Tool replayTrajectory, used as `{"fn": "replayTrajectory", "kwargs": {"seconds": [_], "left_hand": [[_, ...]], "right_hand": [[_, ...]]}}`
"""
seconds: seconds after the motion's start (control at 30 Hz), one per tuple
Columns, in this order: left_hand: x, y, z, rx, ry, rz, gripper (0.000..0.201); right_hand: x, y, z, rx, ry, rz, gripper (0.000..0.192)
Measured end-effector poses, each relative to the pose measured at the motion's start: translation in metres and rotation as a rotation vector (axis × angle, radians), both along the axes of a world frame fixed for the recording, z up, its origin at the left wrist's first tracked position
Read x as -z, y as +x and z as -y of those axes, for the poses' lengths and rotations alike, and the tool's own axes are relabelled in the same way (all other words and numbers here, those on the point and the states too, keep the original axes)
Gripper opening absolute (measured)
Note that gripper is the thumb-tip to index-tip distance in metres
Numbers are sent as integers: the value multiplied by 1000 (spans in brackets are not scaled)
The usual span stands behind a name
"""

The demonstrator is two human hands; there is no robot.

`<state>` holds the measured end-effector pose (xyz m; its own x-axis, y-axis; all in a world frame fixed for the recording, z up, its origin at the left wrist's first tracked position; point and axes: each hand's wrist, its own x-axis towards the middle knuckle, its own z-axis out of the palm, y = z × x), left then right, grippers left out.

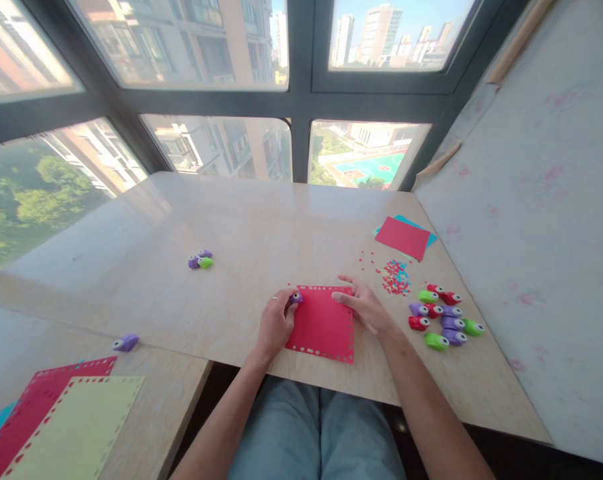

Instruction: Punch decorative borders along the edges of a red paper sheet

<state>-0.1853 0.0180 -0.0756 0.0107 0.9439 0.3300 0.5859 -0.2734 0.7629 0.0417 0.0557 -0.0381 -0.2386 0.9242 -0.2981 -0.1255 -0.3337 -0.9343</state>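
Observation:
A red sheet of paper (pixel 321 327) lies before me, with small holes punched along its top, right and bottom edges. My left hand (pixel 277 321) is closed around a purple craft punch (pixel 296 297) with an eye-like button, at the sheet's upper left edge. At the upper right corner, my right hand (pixel 365 303) holds the sheet, thumb on top and index finger stretched past the edge; its other fingers are partly hidden. Right of this hand lies a pile of red and blue paper bits (pixel 396 277).
Several red, green and purple punches (pixel 452 323) stand at the right. Red and blue sheets (pixel 402 238) lie behind them. A small punch group (pixel 200 260) sits left of centre. On the left surface are a purple punch (pixel 126 343) and a punched yellow sheet (pixel 81 427). Windows (pixel 216 147) border the table.

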Motion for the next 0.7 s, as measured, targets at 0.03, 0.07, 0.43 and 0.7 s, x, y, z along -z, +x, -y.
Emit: {"fn": "replayTrajectory", "kwargs": {"seconds": [0.03, 0.07, 0.43, 0.7], "left_hand": [[0, 0, 0, -1, 7, -14, 29], [-1, 1, 0, -5, 8, -19, 30], [-3, 2, 0, -35, -24, -21, 27], [-4, -1, 1, -55, -55, 125, 26]], "right_hand": [[-2, 0, 1, -9, -37, -68, 81], [-4, 0, 2, -21, -63, -119, 80], [5, -2, 3, -120, 90, 194, 40], [6, 12, -6, 162, 259, 433, 39]]}}
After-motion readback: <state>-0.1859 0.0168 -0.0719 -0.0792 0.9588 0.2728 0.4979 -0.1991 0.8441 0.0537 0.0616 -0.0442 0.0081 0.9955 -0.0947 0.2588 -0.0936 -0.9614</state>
